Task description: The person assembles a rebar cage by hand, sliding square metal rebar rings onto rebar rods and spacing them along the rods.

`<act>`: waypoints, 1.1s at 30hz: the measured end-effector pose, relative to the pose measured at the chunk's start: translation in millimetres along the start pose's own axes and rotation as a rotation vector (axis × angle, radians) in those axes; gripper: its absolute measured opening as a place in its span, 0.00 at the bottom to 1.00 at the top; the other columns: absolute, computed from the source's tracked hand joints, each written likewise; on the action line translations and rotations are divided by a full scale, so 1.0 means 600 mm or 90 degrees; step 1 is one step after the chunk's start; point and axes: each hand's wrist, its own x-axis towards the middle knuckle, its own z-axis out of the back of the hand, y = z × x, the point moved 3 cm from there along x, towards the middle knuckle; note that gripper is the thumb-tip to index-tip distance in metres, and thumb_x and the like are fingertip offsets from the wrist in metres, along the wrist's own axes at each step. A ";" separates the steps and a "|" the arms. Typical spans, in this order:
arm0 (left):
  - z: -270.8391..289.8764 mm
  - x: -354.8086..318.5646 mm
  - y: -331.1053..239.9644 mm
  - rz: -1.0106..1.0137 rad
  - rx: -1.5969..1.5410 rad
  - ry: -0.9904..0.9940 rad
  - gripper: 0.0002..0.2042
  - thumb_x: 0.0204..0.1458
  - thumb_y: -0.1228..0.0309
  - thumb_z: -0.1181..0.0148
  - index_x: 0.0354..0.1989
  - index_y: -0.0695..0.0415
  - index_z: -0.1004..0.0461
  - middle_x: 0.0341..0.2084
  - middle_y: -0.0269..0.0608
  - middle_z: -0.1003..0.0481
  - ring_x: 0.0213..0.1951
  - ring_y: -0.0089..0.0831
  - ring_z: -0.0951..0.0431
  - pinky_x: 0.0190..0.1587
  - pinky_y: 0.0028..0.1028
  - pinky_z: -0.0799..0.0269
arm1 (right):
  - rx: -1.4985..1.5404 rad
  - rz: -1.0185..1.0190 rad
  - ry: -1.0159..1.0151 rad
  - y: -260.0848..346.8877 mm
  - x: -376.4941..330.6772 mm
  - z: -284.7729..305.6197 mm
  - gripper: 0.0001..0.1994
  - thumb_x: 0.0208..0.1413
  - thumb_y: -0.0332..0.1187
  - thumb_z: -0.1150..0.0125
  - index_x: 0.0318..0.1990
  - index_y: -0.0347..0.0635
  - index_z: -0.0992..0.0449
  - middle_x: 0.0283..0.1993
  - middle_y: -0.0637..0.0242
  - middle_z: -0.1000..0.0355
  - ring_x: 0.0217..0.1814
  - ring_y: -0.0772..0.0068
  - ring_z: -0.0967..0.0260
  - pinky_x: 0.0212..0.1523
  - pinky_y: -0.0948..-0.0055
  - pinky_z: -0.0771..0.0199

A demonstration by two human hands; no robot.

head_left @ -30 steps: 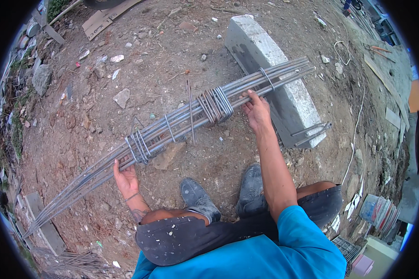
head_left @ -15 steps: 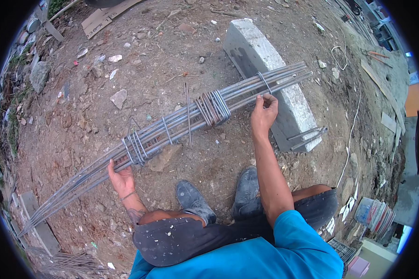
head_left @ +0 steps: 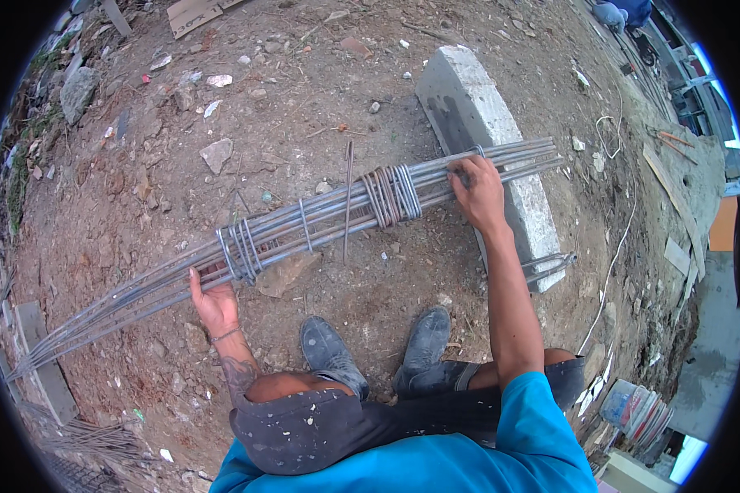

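Observation:
A long bundle of steel rebar [head_left: 327, 214] lies slantwise in front of me, its right end across a concrete block [head_left: 530, 209]. Rectangular stirrups circle the bars: one cluster [head_left: 240, 251] near my left hand, another cluster [head_left: 392, 195] at mid-length, and a single stirrup [head_left: 305, 223] between them. My left hand [head_left: 215, 307] grips the bars from below, thumb up on the near side, its other fingers partly hidden. Over the right part, my right hand [head_left: 478, 191] has curled fingers at a lone stirrup [head_left: 478, 151], mostly covered by the hand.
A thin rod [head_left: 348, 201] crosses the bundle. Short bar ends [head_left: 551, 267] rest on the block's near end. Another block [head_left: 45, 361] supports the left end. Stones litter the dirt; a bucket [head_left: 629, 407] stands at right, and a pale cord [head_left: 621, 255] runs along the ground.
My right hand has shifted from a fingertip pinch on the stirrup's near side to reaching farther over the bars, fingers curled. The left hand keeps its hold. The view has shifted slightly.

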 end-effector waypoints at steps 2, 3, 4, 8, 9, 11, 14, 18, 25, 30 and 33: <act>0.001 0.000 0.001 0.007 -0.003 -0.026 0.15 0.56 0.67 0.45 0.48 0.62 0.32 0.48 0.47 0.30 0.52 0.36 0.31 0.57 0.36 0.35 | -0.013 0.012 0.039 -0.003 0.010 0.007 0.11 0.46 0.29 0.39 0.39 0.41 0.24 0.38 0.61 0.30 0.46 0.57 0.35 0.50 0.64 0.36; -0.002 -0.001 0.002 0.001 -0.019 0.008 0.15 0.56 0.67 0.46 0.49 0.62 0.32 0.49 0.48 0.30 0.53 0.37 0.31 0.59 0.38 0.36 | -0.018 0.079 0.051 0.001 0.014 0.010 0.12 0.46 0.29 0.39 0.41 0.42 0.25 0.41 0.62 0.31 0.47 0.57 0.36 0.51 0.63 0.36; -0.002 -0.001 0.003 0.004 -0.011 -0.022 0.15 0.56 0.67 0.46 0.49 0.62 0.32 0.49 0.48 0.30 0.53 0.37 0.31 0.59 0.38 0.36 | -0.015 0.164 0.050 0.007 0.020 0.014 0.14 0.46 0.29 0.39 0.43 0.43 0.26 0.43 0.62 0.32 0.48 0.57 0.37 0.51 0.63 0.37; -0.007 -0.002 0.008 -0.024 0.001 -0.017 0.16 0.55 0.66 0.45 0.48 0.61 0.32 0.48 0.46 0.30 0.51 0.36 0.31 0.57 0.37 0.36 | -0.082 0.235 0.178 0.010 0.046 0.019 0.17 0.46 0.31 0.37 0.45 0.46 0.29 0.43 0.63 0.34 0.49 0.60 0.38 0.51 0.63 0.38; -0.009 -0.002 0.009 -0.037 -0.004 0.005 0.16 0.55 0.66 0.46 0.48 0.61 0.32 0.48 0.46 0.30 0.51 0.37 0.31 0.57 0.37 0.37 | -0.100 0.244 0.229 0.011 0.055 0.018 0.17 0.45 0.32 0.37 0.45 0.45 0.30 0.43 0.63 0.34 0.49 0.60 0.38 0.51 0.63 0.38; -0.007 0.001 0.012 -0.029 -0.018 -0.011 0.15 0.55 0.66 0.46 0.48 0.60 0.32 0.48 0.45 0.30 0.51 0.37 0.31 0.58 0.37 0.37 | -0.121 0.257 0.281 0.013 0.072 0.019 0.18 0.45 0.33 0.37 0.45 0.44 0.31 0.43 0.63 0.34 0.50 0.60 0.38 0.52 0.63 0.38; -0.001 0.006 0.014 -0.035 -0.037 -0.005 0.14 0.56 0.67 0.47 0.48 0.59 0.32 0.47 0.45 0.30 0.51 0.37 0.32 0.58 0.37 0.38 | -0.122 0.283 0.373 0.017 0.087 0.012 0.18 0.45 0.34 0.35 0.43 0.42 0.32 0.42 0.63 0.35 0.50 0.60 0.38 0.51 0.64 0.39; 0.011 0.009 0.016 -0.040 -0.052 0.020 0.14 0.57 0.67 0.49 0.49 0.58 0.32 0.47 0.43 0.30 0.51 0.35 0.31 0.57 0.37 0.37 | -0.137 0.289 0.382 0.014 0.089 0.006 0.19 0.43 0.36 0.34 0.42 0.41 0.32 0.41 0.61 0.35 0.49 0.59 0.38 0.50 0.63 0.38; 0.019 0.010 0.012 -0.047 -0.025 -0.033 0.16 0.58 0.66 0.50 0.54 0.57 0.33 0.46 0.39 0.28 0.51 0.32 0.31 0.58 0.35 0.37 | -0.115 0.244 0.358 0.016 0.085 0.001 0.19 0.45 0.41 0.35 0.40 0.41 0.32 0.40 0.61 0.35 0.48 0.58 0.38 0.49 0.62 0.38; 0.016 0.008 0.010 -0.020 0.012 -0.042 0.16 0.59 0.66 0.51 0.54 0.58 0.32 0.46 0.39 0.27 0.51 0.32 0.30 0.58 0.35 0.37 | -0.182 0.224 0.336 0.018 0.079 -0.004 0.18 0.46 0.41 0.36 0.41 0.42 0.31 0.40 0.62 0.34 0.48 0.60 0.37 0.49 0.63 0.37; 0.021 0.013 0.008 -0.029 -0.006 -0.027 0.16 0.60 0.66 0.52 0.54 0.59 0.33 0.47 0.41 0.28 0.51 0.32 0.30 0.59 0.35 0.37 | -0.150 0.245 0.366 0.012 0.084 -0.004 0.17 0.47 0.40 0.36 0.41 0.42 0.29 0.40 0.62 0.34 0.49 0.60 0.37 0.50 0.63 0.37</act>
